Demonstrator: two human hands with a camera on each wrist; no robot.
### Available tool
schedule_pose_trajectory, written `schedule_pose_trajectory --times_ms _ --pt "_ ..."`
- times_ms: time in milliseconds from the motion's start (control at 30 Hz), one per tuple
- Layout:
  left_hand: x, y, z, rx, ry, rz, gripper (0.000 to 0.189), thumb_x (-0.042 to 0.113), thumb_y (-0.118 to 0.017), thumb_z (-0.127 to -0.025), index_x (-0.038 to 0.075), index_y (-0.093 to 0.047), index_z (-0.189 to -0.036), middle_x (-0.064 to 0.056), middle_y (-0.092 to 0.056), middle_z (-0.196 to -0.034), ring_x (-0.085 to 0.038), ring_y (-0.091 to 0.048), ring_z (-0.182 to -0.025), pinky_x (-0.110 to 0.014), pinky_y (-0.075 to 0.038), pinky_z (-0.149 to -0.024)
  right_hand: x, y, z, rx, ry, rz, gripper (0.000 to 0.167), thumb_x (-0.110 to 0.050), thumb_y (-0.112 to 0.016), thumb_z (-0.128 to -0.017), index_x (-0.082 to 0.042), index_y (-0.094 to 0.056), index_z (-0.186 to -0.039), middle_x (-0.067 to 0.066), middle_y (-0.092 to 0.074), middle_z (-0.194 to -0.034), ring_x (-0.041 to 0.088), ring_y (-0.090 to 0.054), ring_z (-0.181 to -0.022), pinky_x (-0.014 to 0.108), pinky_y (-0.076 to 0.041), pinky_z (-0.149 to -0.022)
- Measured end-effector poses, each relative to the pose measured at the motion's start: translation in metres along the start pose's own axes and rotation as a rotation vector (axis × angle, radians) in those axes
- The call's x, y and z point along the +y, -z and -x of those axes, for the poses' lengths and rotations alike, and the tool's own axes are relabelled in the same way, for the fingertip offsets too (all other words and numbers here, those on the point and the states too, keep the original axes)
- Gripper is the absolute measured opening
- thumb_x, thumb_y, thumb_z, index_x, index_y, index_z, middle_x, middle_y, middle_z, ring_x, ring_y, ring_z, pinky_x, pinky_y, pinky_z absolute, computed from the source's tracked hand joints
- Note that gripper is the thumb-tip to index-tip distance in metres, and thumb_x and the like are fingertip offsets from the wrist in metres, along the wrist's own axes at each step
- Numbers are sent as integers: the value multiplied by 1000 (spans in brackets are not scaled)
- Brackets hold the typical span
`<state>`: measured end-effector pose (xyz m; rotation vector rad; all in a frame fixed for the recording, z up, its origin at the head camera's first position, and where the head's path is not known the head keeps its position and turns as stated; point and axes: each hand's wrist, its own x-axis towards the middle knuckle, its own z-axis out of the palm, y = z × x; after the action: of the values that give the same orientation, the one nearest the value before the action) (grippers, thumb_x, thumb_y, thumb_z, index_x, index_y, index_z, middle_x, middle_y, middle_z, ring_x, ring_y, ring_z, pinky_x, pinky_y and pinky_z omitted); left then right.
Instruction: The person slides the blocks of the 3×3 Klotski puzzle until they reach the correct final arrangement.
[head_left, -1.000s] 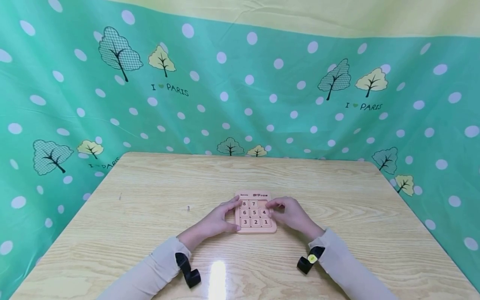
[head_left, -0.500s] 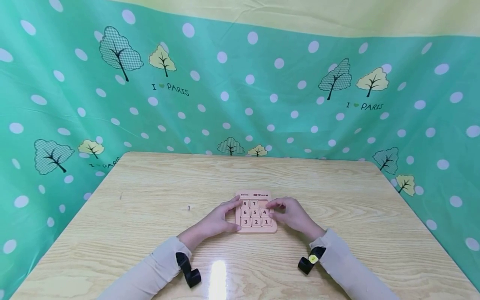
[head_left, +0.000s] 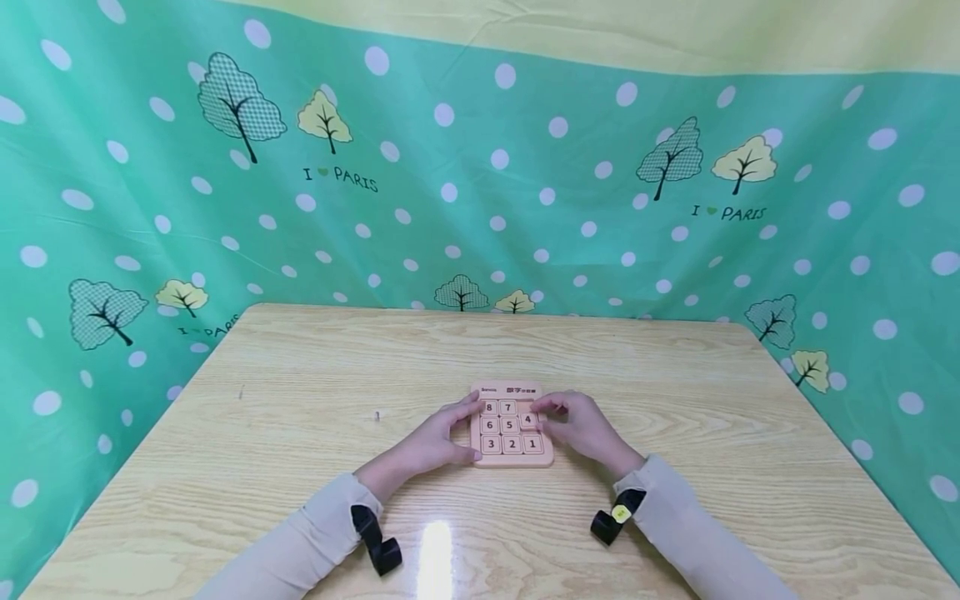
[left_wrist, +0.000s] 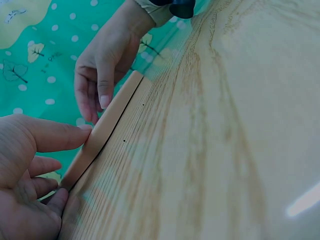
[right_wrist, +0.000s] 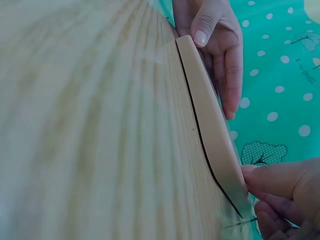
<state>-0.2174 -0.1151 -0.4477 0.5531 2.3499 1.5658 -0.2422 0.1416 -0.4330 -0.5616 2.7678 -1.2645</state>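
A pink sliding number puzzle (head_left: 512, 462) lies flat on the wooden table between both hands. My left hand (head_left: 431, 437) grips its left side, with the thumb near the lower corner and the fingers at the upper left by the 8. At the right side my right hand (head_left: 581, 425) has thumb and index finger on the number 4 tile (head_left: 528, 419), which sits partly up into the gap at the top right. Rows read 8 7, then 6 5 4, then 3 2 1. Both wrist views show the puzzle's near edge (left_wrist: 102, 131) edge-on, hiding the tiles.
The wooden table (head_left: 337, 358) stretches around the puzzle. A green dotted curtain (head_left: 420, 167) hangs behind and along both sides. A small dark mark (head_left: 377, 416) shows on the tabletop left of the puzzle. Black straps with cameras (head_left: 382, 542) sit on both wrists.
The number 4 tile has slid slightly away from me, toward the top right gap, with the right hand shifting a little the same way. The left hand stays in place.
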Motion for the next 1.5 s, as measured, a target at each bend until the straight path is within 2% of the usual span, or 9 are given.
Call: schedule_pose_trajectory --times_ms 267,733,1033,1200,1367,1500 --pt "0 0 0 -2 0 1 78 6 -76 -72 4 -41 -141 -7 -20 -156 -33 -12 -143 -52 -7 -115 -1 -1 -5 26 13 17 24 -4 -72 -78 -11 -71 -101 3 -69 -103 20 -59 -95 41 -48 -87" --pt "1 -1 0 -8 2 0 76 7 -75 -74 4 -41 -141 -7 -20 -156 -32 -12 -143 -52 -8 -115 2 -4 -12 72 -41 34 24 -5 -73 -78 -12 -71 -101 2 -69 -104 19 -58 -95 38 -47 -87" --pt "0 -1 0 -3 14 -13 75 9 -76 -75 6 -41 -142 -6 -21 -156 -32 -13 -143 -52 -8 -115 1 -3 -9 67 -24 -5 26 -7 -74 -77 -11 -70 -103 1 -68 -104 19 -57 -94 39 -47 -86" --pt "3 0 2 3 12 5 75 7 -76 -74 6 -42 -141 -7 -21 -156 -33 -13 -143 -53 -8 -115 -1 2 -2 3 23 -55 25 -9 -74 -78 -10 -70 -103 2 -69 -104 20 -59 -96 39 -47 -88" --pt "5 0 3 4 6 19 75 6 -75 -74 5 -42 -141 -7 -21 -156 -33 -12 -143 -54 -8 -115 -2 4 9 -105 33 -85 28 -9 -74 -77 -8 -69 -104 4 -68 -106 21 -58 -98 39 -47 -89" --pt "4 0 3 0 5 0 74 8 -75 -75 5 -42 -141 -7 -21 -156 -33 -13 -143 -54 -8 -115 -3 5 14 -150 37 -85 31 -8 -74 -75 -8 -69 -105 4 -67 -104 21 -57 -97 37 -48 -88"
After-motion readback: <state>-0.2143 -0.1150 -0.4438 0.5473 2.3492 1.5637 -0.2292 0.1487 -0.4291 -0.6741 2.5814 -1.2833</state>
